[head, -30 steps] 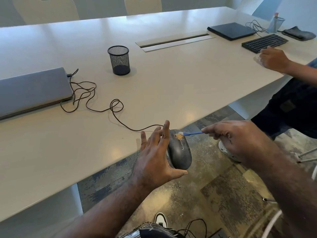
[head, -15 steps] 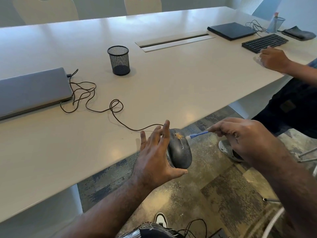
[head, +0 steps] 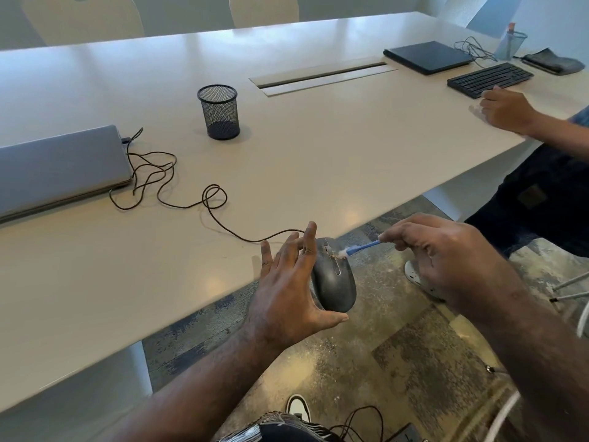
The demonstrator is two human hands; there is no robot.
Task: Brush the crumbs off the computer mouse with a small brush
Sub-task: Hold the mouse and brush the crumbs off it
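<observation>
Grey oval plastic computer mouse [head: 334, 282], long axis pointing away, is held off the white table's edge [head: 223, 291] by the left hand [head: 287, 291], while the right hand [head: 446, 250] (pinching the blue-handled small brush [head: 361, 248]) sweeps its far-right shoulder.

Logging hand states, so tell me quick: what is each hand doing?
Left hand: holding the mouse.
Right hand: pinching the small brush.

A left hand [head: 287, 291] holds a dark grey corded computer mouse [head: 334, 282] just past the edge of a white table [head: 318, 148]. A right hand [head: 443, 253] pinches a small blue-handled brush [head: 361, 248], its white bristles touching tan crumbs [head: 335, 256] near the scroll wheel.
</observation>
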